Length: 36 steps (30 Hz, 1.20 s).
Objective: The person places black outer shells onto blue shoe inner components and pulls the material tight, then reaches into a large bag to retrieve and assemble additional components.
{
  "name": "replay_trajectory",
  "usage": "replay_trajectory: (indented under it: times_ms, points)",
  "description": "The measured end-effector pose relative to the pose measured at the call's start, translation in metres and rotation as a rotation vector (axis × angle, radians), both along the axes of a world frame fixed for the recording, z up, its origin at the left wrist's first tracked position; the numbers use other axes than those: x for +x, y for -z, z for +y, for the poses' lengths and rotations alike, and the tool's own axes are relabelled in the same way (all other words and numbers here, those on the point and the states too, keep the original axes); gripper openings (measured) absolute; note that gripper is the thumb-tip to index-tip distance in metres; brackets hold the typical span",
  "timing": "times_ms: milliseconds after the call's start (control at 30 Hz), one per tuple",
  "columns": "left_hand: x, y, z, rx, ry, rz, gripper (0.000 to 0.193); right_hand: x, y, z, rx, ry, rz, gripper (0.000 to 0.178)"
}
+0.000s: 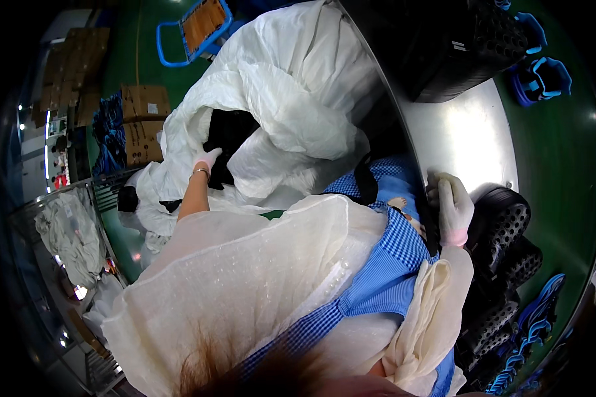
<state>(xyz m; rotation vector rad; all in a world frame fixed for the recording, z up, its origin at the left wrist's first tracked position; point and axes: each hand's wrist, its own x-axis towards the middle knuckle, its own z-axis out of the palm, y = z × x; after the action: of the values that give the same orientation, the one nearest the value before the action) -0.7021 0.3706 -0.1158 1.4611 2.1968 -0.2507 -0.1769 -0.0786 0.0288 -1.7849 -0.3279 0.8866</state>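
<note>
My left hand (208,159), in a pale glove with a bracelet at the wrist, reaches into the mouth of a large crumpled white sack (278,92). Its thumb stands out, while its other fingers bend against a dark black item (228,135) inside; their grip is partly hidden. More of the sack's contents lies under its folds. At the right, my right hand (453,205), gloved in white with a pink cuff, is beside the near edge of a shiny metal table (460,132). Its fingers are curled in, and what they hold, if anything, is hidden.
Black moulded pieces with round holes (503,221) are stacked beside my right arm. A large black block (470,53) stands on the table. Blue-and-black pieces (533,331) lie lower right. Cardboard boxes (146,122) and a blue-framed cart (202,26) stand on the green floor.
</note>
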Motion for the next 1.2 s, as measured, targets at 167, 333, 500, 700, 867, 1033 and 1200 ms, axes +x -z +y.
replay_trajectory:
  times_ms: [167,333,500,700,867,1033,1200]
  points:
    - [0.036,-0.024,-0.021,-0.03,-0.022,-0.231,0.072,0.0,0.006,-0.002,0.05,0.026,0.016,0.021]
    - [0.102,-0.036,-0.043,0.13,0.284,0.163,0.083,0.001,0.01,-0.001,0.058,0.046,0.031,0.02]
    - [0.089,-0.048,-0.057,0.251,0.319,0.205,0.075,0.0,0.01,-0.002,0.06,0.031,-0.008,0.019]
    - [0.094,-0.058,-0.067,0.57,0.365,0.136,0.068,-0.002,0.009,-0.001,0.05,0.055,0.03,0.019]
    - [0.116,-0.096,-0.045,0.834,0.391,-0.129,0.066,-0.002,0.008,0.0,0.059,0.069,0.084,0.019]
    - [0.138,-0.133,-0.022,0.815,0.149,-0.744,0.057,-0.003,0.009,0.001,0.055,0.057,0.03,0.019]
    - [0.209,-0.174,-0.04,0.58,-0.071,-1.478,0.051,-0.001,0.013,-0.004,0.069,0.023,0.039,0.019]
